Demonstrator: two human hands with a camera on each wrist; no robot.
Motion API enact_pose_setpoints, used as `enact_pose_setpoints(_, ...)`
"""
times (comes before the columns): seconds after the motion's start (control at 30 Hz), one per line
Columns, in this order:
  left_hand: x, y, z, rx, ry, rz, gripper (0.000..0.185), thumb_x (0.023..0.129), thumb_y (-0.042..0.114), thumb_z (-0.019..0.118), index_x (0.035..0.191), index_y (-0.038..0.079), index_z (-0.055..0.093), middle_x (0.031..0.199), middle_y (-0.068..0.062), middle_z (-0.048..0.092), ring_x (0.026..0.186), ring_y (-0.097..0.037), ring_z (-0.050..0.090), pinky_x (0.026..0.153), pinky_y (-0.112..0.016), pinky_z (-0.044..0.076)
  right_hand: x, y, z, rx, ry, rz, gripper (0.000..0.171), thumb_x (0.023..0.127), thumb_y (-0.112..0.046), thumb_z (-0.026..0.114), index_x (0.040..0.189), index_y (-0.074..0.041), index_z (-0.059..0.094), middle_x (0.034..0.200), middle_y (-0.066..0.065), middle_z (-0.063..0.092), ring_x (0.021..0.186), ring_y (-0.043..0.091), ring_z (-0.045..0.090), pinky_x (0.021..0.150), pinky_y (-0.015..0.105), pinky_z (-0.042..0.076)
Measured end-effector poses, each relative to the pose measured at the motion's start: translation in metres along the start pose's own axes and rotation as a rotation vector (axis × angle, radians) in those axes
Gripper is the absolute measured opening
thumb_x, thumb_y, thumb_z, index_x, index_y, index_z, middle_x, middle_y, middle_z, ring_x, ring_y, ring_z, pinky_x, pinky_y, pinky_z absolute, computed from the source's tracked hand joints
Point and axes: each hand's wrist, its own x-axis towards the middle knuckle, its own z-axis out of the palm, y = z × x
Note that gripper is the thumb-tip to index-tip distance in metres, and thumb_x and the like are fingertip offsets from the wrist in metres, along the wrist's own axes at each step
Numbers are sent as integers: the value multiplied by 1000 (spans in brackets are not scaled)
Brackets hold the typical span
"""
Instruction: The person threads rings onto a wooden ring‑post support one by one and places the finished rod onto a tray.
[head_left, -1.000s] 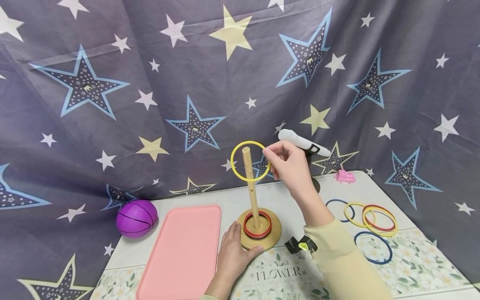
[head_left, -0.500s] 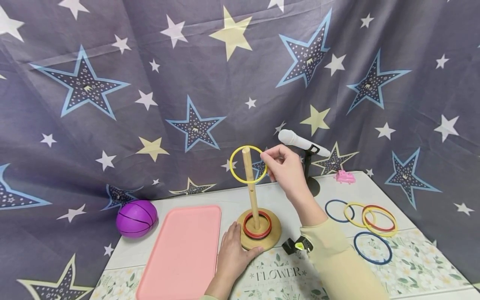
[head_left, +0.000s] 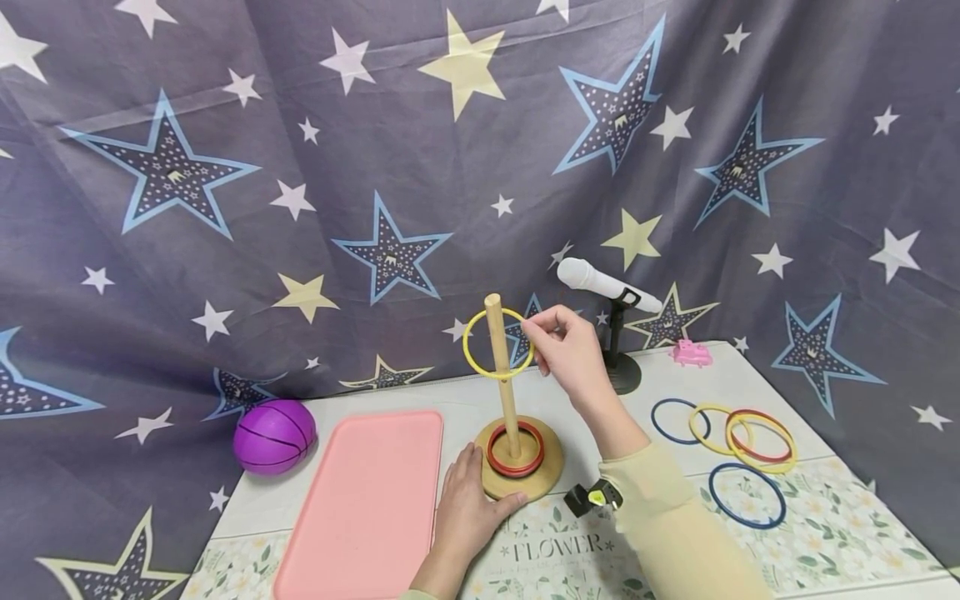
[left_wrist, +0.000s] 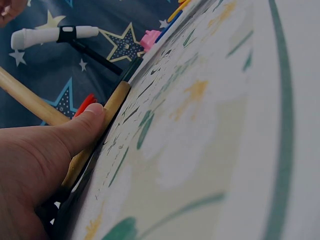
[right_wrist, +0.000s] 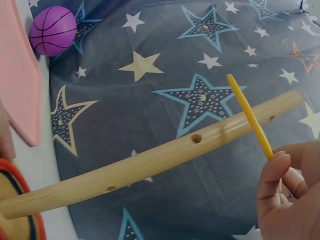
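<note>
A wooden peg [head_left: 501, 372] stands upright on a round wooden base [head_left: 546, 477], with a red ring [head_left: 516, 448] lying at its foot. My right hand [head_left: 567, 345] pinches a yellow ring [head_left: 483, 368] that encircles the peg just below its top; the right wrist view shows the yellow ring [right_wrist: 250, 117] edge-on across the peg [right_wrist: 150, 161]. My left hand [head_left: 467, 505] rests on the table with fingers against the left rim of the base; in the left wrist view the thumb [left_wrist: 80, 129] presses the base edge [left_wrist: 116, 102].
A pink tray [head_left: 362, 505] lies left of the base, with a purple ball [head_left: 273, 436] beyond it. Several loose rings [head_left: 738, 440] lie at the right. A white microphone on a stand [head_left: 609, 287] and a pink toy [head_left: 690, 353] sit behind. Star-patterned cloth hangs at the back.
My right hand has lowered the yellow ring from around the peg's tip to a little way down the peg. The left hand has stayed on the base.
</note>
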Motion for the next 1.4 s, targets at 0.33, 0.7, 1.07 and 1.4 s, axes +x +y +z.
enact_pose_setpoints(0.33,0,2,0,9,6,4,113,78,60,97,154,-12,54,163,-32,47,149,-53,47,120,-66,43,-5,24,-1,-24,29,76,14,105,-14,77,108,-1,73,72,5,63,53,13,55,48,23,46)
enact_pose_setpoints(0.7,0,3,-1,21,2,7,116,78,62,96,154,-14,52,161,-35,48,149,-55,46,122,-66,40,-16,53,-3,-21,34,131,14,104,-14,78,106,-1,73,76,5,65,52,13,56,47,23,47)
enact_pose_setpoints(1.07,1,2,-1,8,-8,-16,115,79,61,96,156,-12,51,163,-33,47,150,-54,45,121,-66,40,-27,80,-5,-28,31,194,14,104,-11,76,105,2,71,80,4,61,53,10,54,48,21,47)
enact_pose_setpoints(1.4,-1,4,-1,17,-6,-11,114,79,61,96,155,-12,52,163,-34,47,149,-55,46,121,-67,41,-37,99,-4,-70,13,271,11,104,-8,75,103,2,71,80,5,61,55,10,54,48,20,45)
